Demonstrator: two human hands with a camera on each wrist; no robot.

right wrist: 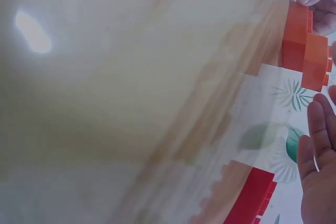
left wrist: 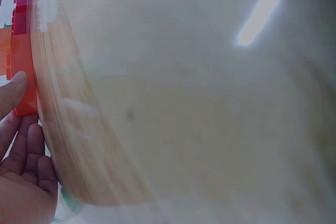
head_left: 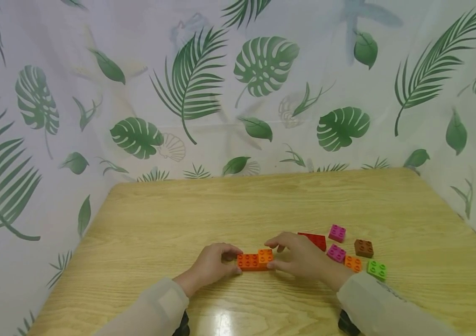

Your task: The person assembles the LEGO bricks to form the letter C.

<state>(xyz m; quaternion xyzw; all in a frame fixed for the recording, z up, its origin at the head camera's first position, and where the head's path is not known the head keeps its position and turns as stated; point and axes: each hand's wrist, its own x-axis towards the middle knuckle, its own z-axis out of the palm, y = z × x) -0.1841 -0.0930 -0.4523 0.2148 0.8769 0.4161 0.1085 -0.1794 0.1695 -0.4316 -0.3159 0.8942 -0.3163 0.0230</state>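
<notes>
A long red-orange toy brick (head_left: 247,262) lies on the table between the two hands. On its right end sits a smaller orange brick (head_left: 265,255), studs up; the right wrist view also shows the small brick (right wrist: 315,62) on top of the long one. My left hand (head_left: 214,264) pinches the left end of the long brick, thumb on the near side in the left wrist view. My right hand (head_left: 298,255) is at the right end, its thumb and forefinger spread beside the small orange brick. Whether its thumb touches the bricks is hard to tell.
Behind the right hand lies a red brick (head_left: 315,241), partly hidden. To its right are magenta bricks (head_left: 337,233), a brown brick (head_left: 364,248), another orange brick (head_left: 353,263) and a green brick (head_left: 376,269). A leaf-patterned cloth (head_left: 204,154) borders the wooden table (head_left: 171,210).
</notes>
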